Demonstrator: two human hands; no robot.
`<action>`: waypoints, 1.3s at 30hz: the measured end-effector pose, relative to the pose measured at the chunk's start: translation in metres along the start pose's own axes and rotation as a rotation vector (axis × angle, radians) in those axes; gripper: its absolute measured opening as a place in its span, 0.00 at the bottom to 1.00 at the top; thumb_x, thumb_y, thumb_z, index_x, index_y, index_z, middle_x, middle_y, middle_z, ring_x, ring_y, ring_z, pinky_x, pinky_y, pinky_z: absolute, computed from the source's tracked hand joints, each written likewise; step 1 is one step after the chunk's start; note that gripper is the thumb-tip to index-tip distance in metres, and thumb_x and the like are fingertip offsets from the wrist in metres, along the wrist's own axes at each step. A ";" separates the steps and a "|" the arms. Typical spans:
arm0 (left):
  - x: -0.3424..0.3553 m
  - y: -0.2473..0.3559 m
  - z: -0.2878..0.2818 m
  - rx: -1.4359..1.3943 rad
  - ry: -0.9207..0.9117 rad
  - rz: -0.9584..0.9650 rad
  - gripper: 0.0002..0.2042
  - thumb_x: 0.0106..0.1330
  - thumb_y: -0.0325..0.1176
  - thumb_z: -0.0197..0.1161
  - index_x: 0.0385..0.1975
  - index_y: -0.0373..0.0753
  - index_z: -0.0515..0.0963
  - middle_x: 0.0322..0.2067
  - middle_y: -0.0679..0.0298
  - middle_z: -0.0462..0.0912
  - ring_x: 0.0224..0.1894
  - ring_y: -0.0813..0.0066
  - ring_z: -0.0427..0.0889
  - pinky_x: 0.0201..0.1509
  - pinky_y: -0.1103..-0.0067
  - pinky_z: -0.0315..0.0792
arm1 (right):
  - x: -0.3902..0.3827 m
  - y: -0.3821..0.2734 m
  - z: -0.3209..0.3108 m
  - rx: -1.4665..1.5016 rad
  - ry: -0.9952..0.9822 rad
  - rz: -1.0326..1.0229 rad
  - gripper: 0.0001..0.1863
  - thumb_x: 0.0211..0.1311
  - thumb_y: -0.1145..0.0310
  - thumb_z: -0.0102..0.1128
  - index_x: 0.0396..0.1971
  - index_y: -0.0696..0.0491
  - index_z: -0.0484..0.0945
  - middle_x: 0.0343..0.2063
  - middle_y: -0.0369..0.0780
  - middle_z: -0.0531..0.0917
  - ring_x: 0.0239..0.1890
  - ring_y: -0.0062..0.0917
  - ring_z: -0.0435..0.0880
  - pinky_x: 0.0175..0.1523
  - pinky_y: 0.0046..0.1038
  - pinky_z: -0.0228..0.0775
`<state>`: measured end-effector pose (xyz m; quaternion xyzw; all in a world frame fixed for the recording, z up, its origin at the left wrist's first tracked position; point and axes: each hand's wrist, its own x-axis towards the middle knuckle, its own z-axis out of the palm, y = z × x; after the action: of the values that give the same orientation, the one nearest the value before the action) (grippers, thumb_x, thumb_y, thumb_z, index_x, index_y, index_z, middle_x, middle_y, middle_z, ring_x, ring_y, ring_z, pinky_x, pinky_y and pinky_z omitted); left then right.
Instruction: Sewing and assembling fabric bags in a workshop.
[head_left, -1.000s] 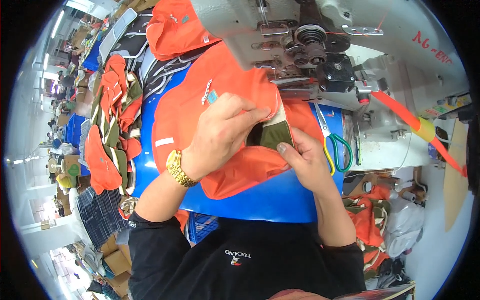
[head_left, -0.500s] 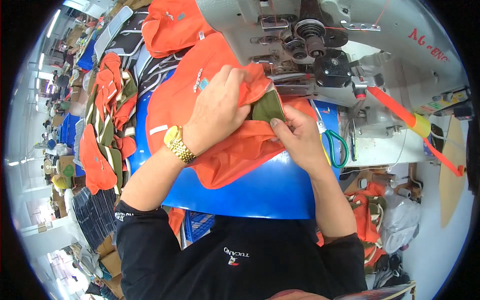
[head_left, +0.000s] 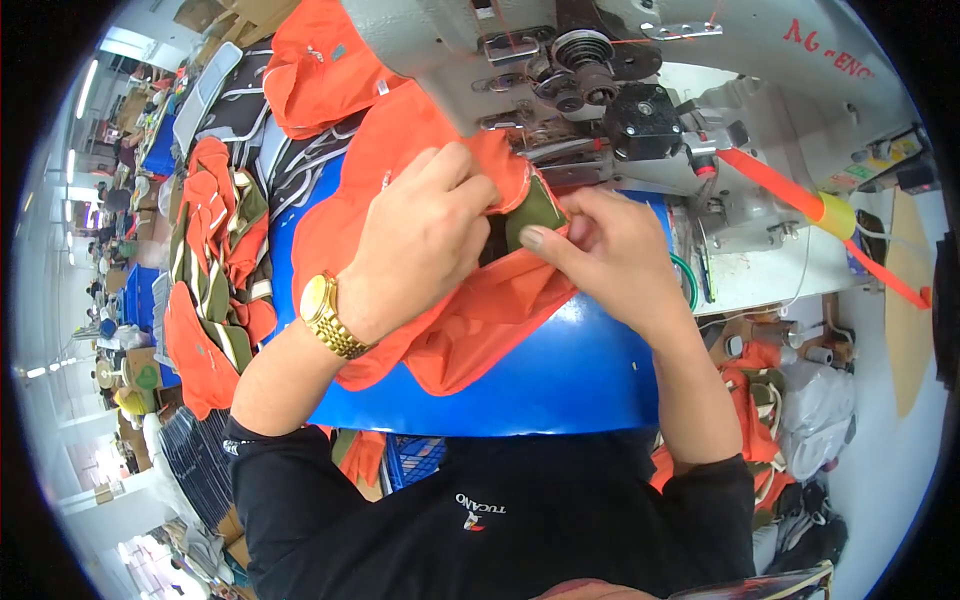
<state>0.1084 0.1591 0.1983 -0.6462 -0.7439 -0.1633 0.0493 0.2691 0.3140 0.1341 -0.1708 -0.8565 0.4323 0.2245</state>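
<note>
An orange fabric piece with an olive-green lining, which looks like part of a bag point(head_left: 455, 345), lies on the blue work surface point(head_left: 590, 375) in front of a sewing machine point(head_left: 560, 90). My left hand point(head_left: 425, 235), with a gold watch on its wrist, has its fingers curled closed on the orange fabric at the opening. My right hand point(head_left: 615, 250) pinches the opposite edge between thumb and fingers. Between the two hands the green lining point(head_left: 537, 210) shows in the gap. The left fingertips are partly hidden in the cloth.
More orange fabric point(head_left: 325, 75) lies at the far left over grey and black pieces point(head_left: 240, 100). A heap of orange and green parts point(head_left: 215, 270) sits further left. Green-handled scissors point(head_left: 685, 280) lie partly behind my right hand. A blue crate point(head_left: 412, 460) stands below the table edge.
The view has shifted slightly. My right hand has come over the opening's edge and now covers most of the scissors. Both hands keep hold of the orange fabric.
</note>
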 end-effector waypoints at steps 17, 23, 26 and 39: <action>-0.007 -0.031 0.004 -0.252 -0.002 0.156 0.18 0.59 0.18 0.63 0.49 0.36 0.85 0.36 0.57 0.81 0.39 0.57 0.81 0.45 0.68 0.76 | -0.009 -0.014 -0.009 0.357 -0.379 0.485 0.09 0.60 0.77 0.54 0.33 0.62 0.83 0.24 0.43 0.86 0.29 0.30 0.90 0.34 0.30 0.81; -0.005 -0.032 0.010 -0.273 0.023 0.150 0.17 0.58 0.17 0.61 0.47 0.36 0.86 0.32 0.57 0.79 0.37 0.59 0.81 0.42 0.67 0.76 | -0.024 0.007 0.033 0.672 -0.213 0.472 0.12 0.66 0.77 0.50 0.38 0.63 0.84 0.29 0.37 0.87 0.31 0.23 0.90 0.39 0.26 0.85; -0.003 -0.027 0.006 -0.254 0.005 0.129 0.16 0.58 0.17 0.61 0.46 0.36 0.86 0.32 0.57 0.79 0.37 0.58 0.81 0.40 0.67 0.76 | -0.030 0.017 0.035 0.677 -0.171 0.376 0.15 0.65 0.77 0.49 0.41 0.64 0.85 0.29 0.37 0.87 0.32 0.22 0.89 0.40 0.26 0.85; 0.006 0.018 0.018 -0.126 0.075 -0.144 0.15 0.63 0.19 0.60 0.49 0.32 0.83 0.34 0.53 0.79 0.37 0.53 0.82 0.43 0.65 0.78 | -0.007 0.032 0.036 0.656 -0.234 0.271 0.14 0.66 0.77 0.51 0.43 0.58 0.86 0.28 0.29 0.84 0.28 0.12 0.79 0.31 0.22 0.70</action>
<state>0.1272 0.1718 0.1864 -0.5861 -0.7744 -0.2369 0.0247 0.2590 0.3044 0.0876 -0.1510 -0.6619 0.7262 0.1087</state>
